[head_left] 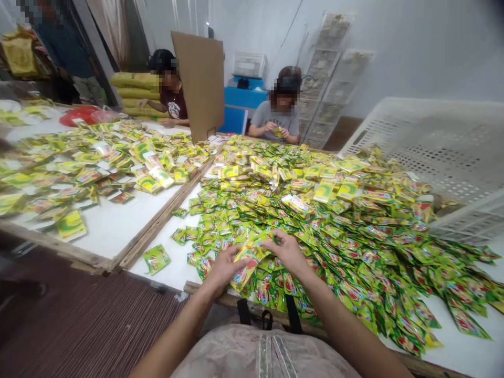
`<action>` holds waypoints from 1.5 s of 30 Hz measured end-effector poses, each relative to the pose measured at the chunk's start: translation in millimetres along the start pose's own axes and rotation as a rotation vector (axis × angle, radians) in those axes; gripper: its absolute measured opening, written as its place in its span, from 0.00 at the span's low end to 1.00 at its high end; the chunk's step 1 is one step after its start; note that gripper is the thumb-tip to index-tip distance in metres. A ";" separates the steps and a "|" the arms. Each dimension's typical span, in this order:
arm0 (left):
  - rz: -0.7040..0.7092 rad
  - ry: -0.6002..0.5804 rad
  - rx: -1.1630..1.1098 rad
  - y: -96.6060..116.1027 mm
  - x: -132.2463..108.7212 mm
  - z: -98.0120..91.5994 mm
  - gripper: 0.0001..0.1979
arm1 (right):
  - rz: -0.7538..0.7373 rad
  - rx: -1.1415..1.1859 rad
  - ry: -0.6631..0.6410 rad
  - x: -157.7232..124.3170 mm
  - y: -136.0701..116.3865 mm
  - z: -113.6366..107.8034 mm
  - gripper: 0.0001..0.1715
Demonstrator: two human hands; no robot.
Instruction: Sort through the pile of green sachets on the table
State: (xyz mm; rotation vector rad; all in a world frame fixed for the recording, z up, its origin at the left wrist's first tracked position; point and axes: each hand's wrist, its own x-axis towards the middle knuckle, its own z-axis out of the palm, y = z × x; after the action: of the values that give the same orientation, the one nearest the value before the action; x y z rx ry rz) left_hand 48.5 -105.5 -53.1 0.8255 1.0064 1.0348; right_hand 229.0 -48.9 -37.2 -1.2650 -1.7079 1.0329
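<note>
Close to the table's front edge, my left hand (225, 269) is closed around a small yellow box (244, 269) with a red picture on its face. The box tilts up to the right. At its upper end my right hand (290, 254) pinches a green sachet (260, 240); whether the sachet is partly inside the box is too blurred to tell. Beneath and around both hands spreads a large heap of shiny green sachets (346, 252). One green sachet (156, 259) lies apart on the white tabletop, left of my hands.
Yellow boxes (325, 190) lie on the heap's far part, and more boxes (74, 224) cover the left table. A wooden strip (165, 218) divides the tables. A white perforated crate (444, 136) tilts at right. Beyond a cardboard sheet (200, 84), co-workers sit; one holds a small packet.
</note>
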 end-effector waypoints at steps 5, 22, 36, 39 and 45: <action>0.042 -0.112 0.067 1.3 2.3 4.4 0.28 | -0.026 -0.133 -0.036 -5.5 -10.7 3.7 0.14; -0.047 -0.133 0.043 7.8 11.1 19.3 0.18 | -0.024 0.020 0.107 -27.8 -17.7 -17.1 0.12; -0.007 -0.239 0.181 -6.0 2.9 29.4 0.19 | -0.005 -0.109 0.075 -64.0 -11.7 -14.3 0.03; 0.020 -0.279 0.233 -7.3 2.3 34.4 0.20 | 0.032 -0.062 0.001 -73.1 -18.7 -20.0 0.03; -0.049 -0.263 0.198 -16.9 -2.6 37.9 0.22 | 0.029 -0.139 -0.158 -81.2 -28.8 -28.5 0.13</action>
State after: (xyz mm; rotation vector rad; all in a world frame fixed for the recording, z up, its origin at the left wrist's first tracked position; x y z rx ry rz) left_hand 88.7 -116.3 -55.1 1.0645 0.9074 0.7689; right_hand 262.6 -128.1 -8.5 -1.3283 -1.9151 1.0709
